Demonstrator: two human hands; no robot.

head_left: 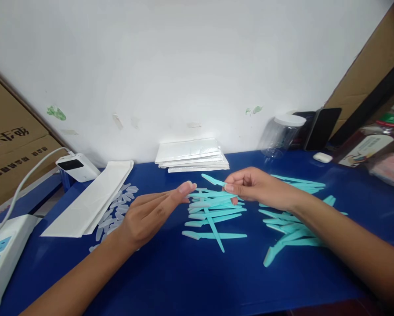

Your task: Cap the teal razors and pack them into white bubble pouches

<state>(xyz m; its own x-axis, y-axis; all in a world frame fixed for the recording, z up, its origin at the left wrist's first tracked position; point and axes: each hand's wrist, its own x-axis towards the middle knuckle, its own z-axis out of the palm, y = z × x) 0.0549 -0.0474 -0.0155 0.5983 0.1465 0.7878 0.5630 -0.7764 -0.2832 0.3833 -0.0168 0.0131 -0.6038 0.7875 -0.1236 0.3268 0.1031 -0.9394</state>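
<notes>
My right hand pinches a turquoise eyebrow razor by its handle, its blade end pointing left. Facing it from the left is my left hand, thumb and fingers pressed together; whatever is between the fingertips, if anything, is hidden. Below and between the hands lies a loose pile of eyebrow razors, one crossing the others. A second heap of razors spreads under my right forearm, partly covered by it. Small translucent blade caps are scattered beside my left hand, which hides some of them.
White folded sheets lie at the left, and a stack of white packets rests against the wall. A white device with a cable and a power strip are far left. A clear jar, phone and bottle stand at the right.
</notes>
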